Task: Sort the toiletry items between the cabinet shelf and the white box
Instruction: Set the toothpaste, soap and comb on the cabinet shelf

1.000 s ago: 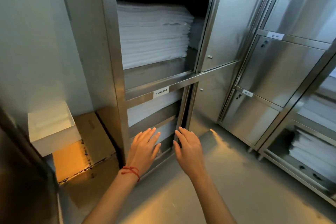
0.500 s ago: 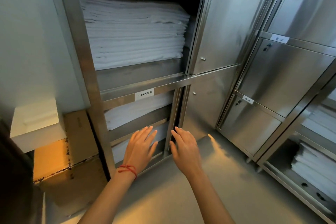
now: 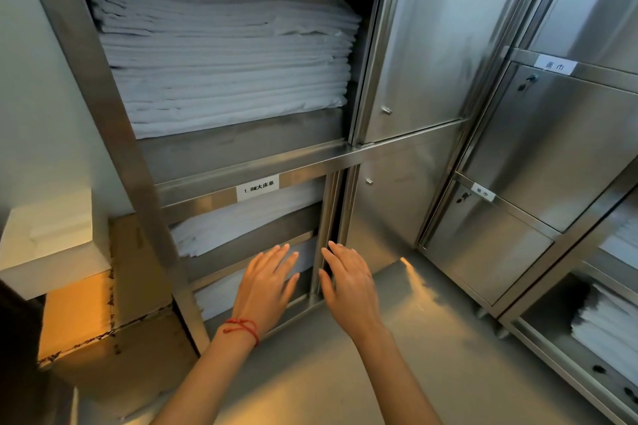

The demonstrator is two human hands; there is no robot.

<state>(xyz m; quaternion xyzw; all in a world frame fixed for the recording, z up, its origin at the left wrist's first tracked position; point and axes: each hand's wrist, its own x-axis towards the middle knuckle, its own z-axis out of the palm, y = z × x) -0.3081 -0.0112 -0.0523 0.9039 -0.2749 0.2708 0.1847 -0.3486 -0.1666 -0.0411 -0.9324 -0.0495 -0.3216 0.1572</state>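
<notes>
Left hand [image 3: 267,281] and right hand [image 3: 348,281] were flat, fingers straight, holding nothing, in front of the cabinet [image 3: 103,107] bottom shelf. White box [image 3: 51,248] sat well apart at 9 o'clock on a carton [image 3: 114,331].

Two bare forearms, no sleeves, thin red string bracelet [image 3: 241,327] knotted round the left wrist

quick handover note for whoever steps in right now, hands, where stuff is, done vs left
Left hand: open, holds nothing, by the lower shelf of the cabinet.
Right hand: open, holds nothing, at the sliding door edge.
White box: on a cardboard carton, left of the cabinet.
Shelves show only folded white linen; no toiletries visible.
Done: nothing visibly sorted. Left: all sorting.
</notes>
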